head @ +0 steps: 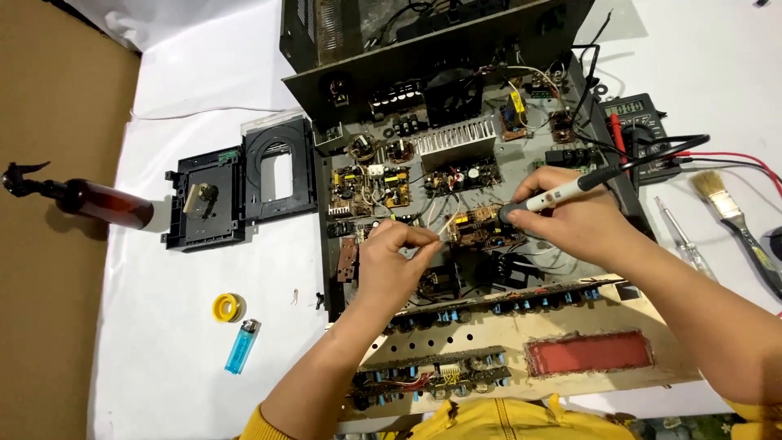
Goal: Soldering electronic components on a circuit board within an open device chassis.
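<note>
White cloth [187, 342] covers the bench under an opened amplifier chassis [481, 204], its circuit boards exposed and its front panel [521, 358] folded toward us. We note our left hand [391, 265] over the middle of the chassis, fingers pinched closed on a thin pale wire [444, 228] that runs toward a small tan board [481, 224]. Our right hand [570, 216] is closed around a white soldering iron [562, 194], held like a pen with its dark tip end pointing left, just beside the same tan board; we cannot tell whether the tip touches it. The iron's black cord leads up and right, past a multimeter [639, 122] with red and black leads.

Left of the chassis lies a black plastic disc tray assembly [236, 187], apart from the boards. Farther left, a brown spray bottle [90, 200] lies on its side at the cloth's edge. Near the left forearm we see a yellow roll of tape [228, 307] and, just below it, a blue lighter [243, 346]. To the right of the chassis lie a clear-handled screwdriver [684, 240] and a paintbrush [729, 208] with pale bristles, well apart from both hands. Yellow sleeves show at the bottom edge.
</note>
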